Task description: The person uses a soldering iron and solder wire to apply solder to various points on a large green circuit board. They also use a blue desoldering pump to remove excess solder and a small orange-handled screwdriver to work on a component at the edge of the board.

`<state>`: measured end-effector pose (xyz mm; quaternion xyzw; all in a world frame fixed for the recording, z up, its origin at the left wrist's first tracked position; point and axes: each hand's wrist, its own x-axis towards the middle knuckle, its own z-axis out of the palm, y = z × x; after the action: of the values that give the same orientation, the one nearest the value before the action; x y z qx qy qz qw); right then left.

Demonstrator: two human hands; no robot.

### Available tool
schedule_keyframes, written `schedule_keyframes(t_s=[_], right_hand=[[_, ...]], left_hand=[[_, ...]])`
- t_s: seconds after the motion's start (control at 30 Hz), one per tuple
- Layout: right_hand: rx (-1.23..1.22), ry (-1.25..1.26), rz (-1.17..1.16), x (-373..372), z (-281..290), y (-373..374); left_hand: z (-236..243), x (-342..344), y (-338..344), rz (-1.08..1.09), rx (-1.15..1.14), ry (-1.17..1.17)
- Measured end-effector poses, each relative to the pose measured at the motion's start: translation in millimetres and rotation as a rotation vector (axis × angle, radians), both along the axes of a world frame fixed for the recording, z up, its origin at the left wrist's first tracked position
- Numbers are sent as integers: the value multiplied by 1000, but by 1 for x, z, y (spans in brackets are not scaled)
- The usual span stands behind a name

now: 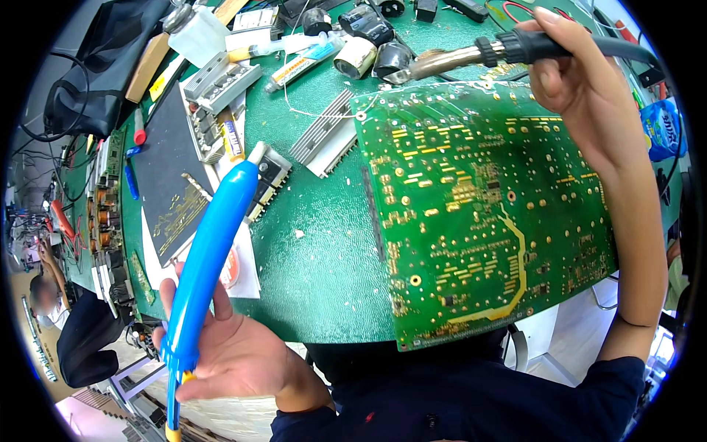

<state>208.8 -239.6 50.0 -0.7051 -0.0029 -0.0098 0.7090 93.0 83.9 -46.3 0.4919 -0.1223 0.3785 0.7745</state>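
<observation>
My left hand (239,353), palm turned up, has its fingers around a blue solder sucker (210,258) with a pale nozzle that points up and away from me. In my right hand (582,96) is a soldering iron (508,50), gripped by its black handle, its metal barrel pointing left. The iron's tip is near the far left edge of a large green circuit board (471,221); whether it touches anything I cannot tell. Gold solder points and a wide gold track cover the board, which overhangs the table's near edge.
Finned heat sinks (324,136) lie on the green table (317,243). Behind them are a syringe tube (302,62), several black capacitors (368,26) and a clear bottle (195,33). A dark board (173,177) lies left. Another person (74,324) is at far left.
</observation>
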Motion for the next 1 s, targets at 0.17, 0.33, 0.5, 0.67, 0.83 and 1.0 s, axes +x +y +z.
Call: schedule_keyframes(t_s=[0.17, 0.33, 0.5, 0.67, 0.83, 1.0], right_hand=[[-144, -16, -58, 1, -11, -9], [-168, -30, 38, 2, -8, -7], [-200, -42, -2, 0, -8, -7], [-236, -50, -136, -2, -9, 7], [-220, -106, -121, -2, -10, 11], [-203, -108, 49, -4, -3, -10]], left_hand=[[1, -2, 2, -22, 20, -15], [9, 6, -18, 550, -116, 171], [-6, -10, 16, -63, 6, -39], [-9, -12, 18, -78, 11, -40], [-8, -13, 20, -75, 6, -34], [-7, -11, 18, -73, 4, -49]])
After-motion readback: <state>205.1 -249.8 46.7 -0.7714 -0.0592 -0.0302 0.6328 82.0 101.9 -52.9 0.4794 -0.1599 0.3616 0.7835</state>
